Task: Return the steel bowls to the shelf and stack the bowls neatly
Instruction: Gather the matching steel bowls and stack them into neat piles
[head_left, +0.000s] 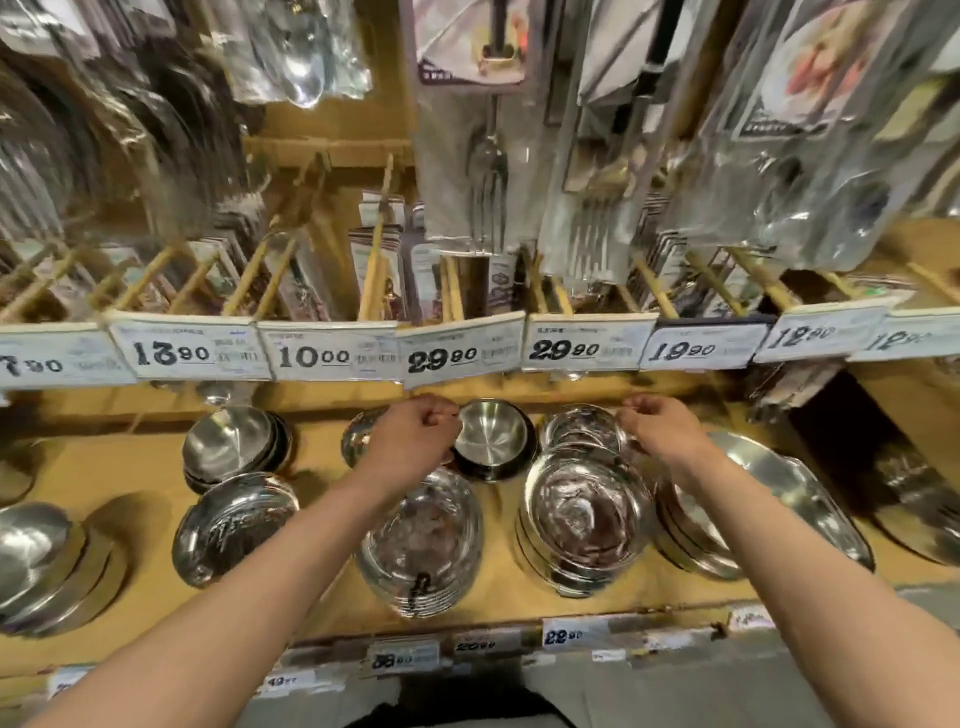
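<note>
Leftmost, bowl stacks (228, 447) sit on the wooden shelf (130, 467). At centre the left hand (415, 436) pinches the rim of a small bowl (491, 436), holding it tilted at the back. Beside it, the right hand (660, 426) curls its fingers on the rim of a wrapped stack (582, 431). Risk: the tilted bowl could slip or knock its neighbours, since all stand close. Price tags (332, 356) read 13.90, 10.00, 29.90, 19.90.

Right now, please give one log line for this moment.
left hand: grips rim of small steel bowl | right hand: pinches neighbouring steel bowl | wooden shelf
</note>
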